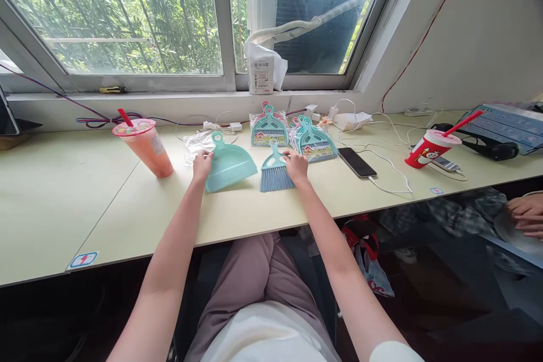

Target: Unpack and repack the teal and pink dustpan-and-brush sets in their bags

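Observation:
A mint-green dustpan [231, 167] lies on the pale table [237, 215], its handle pointing toward the window. My left hand [202, 165] pinches its left edge near the handle. To its right is a small mint-green brush [276, 172] with grey-blue bristles facing me. My right hand [296, 166] is closed on the upper right side of the brush. Behind them stand a wrapped dustpan-and-brush set [270, 127] and, further right, more wrapped sets [314, 141] overlapping each other. Crumpled clear plastic [195, 146] lies behind my left hand.
A tall pink drink cup [148, 147] stands at the left. On the right are a black phone [357, 163] with a white cable, a red cup [428, 150] and blue boxes [504, 127]. Another person's hands [528, 212] show at the far right.

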The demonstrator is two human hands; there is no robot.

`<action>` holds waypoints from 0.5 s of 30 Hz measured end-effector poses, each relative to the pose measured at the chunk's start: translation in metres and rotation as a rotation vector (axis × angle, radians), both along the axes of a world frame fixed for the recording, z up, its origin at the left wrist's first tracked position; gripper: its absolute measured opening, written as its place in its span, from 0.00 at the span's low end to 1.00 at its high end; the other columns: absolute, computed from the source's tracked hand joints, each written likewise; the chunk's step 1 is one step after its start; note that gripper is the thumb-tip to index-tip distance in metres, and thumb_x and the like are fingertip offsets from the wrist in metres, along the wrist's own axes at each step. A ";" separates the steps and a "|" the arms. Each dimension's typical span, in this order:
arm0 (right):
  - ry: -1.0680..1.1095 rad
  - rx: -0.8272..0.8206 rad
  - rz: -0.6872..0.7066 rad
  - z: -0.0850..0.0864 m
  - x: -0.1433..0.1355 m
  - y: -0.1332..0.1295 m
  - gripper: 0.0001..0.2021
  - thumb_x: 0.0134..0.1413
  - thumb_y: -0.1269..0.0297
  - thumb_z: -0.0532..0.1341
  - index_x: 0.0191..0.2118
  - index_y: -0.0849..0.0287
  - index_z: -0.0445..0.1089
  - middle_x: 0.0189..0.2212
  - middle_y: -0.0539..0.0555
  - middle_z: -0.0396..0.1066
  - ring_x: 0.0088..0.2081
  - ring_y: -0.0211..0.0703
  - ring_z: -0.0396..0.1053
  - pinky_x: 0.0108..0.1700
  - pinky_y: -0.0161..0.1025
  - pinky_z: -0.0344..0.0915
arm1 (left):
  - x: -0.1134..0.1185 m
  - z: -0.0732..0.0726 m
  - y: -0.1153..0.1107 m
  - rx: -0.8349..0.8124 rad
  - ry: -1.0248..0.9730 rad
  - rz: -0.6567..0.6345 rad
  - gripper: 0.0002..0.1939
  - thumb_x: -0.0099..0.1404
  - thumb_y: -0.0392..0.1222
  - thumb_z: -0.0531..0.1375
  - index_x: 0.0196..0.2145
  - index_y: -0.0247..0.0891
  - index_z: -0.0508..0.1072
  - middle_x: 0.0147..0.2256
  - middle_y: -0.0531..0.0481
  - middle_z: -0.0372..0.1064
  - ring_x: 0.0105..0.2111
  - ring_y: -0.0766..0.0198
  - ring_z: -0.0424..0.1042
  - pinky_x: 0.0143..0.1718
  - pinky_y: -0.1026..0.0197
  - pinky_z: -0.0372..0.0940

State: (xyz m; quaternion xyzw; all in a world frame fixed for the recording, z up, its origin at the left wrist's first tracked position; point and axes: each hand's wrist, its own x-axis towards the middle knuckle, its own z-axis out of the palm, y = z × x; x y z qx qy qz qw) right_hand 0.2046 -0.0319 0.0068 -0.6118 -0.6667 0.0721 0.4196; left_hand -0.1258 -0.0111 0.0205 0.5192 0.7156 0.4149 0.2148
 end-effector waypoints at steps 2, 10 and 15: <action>0.215 0.061 0.120 0.008 -0.001 -0.003 0.08 0.61 0.61 0.58 0.42 0.56 0.73 0.42 0.57 0.76 0.41 0.49 0.73 0.47 0.46 0.66 | -0.004 0.002 0.003 0.084 -0.196 0.068 0.16 0.64 0.46 0.55 0.45 0.35 0.72 0.39 0.44 0.74 0.39 0.58 0.72 0.40 0.60 0.65; 0.655 0.014 0.466 0.018 -0.032 -0.021 0.15 0.50 0.49 0.66 0.37 0.55 0.71 0.35 0.53 0.75 0.31 0.46 0.75 0.39 0.43 0.70 | 0.031 0.015 -0.023 0.079 -0.475 -0.501 0.32 0.53 0.66 0.63 0.40 0.33 0.76 0.35 0.44 0.74 0.36 0.55 0.72 0.37 0.59 0.66; 0.325 0.125 0.233 0.013 -0.047 -0.033 0.09 0.60 0.55 0.59 0.38 0.54 0.71 0.38 0.55 0.76 0.39 0.50 0.75 0.50 0.47 0.66 | 0.078 0.015 -0.053 0.044 -0.312 -0.840 0.33 0.55 0.65 0.64 0.46 0.34 0.74 0.44 0.43 0.73 0.45 0.52 0.70 0.43 0.58 0.65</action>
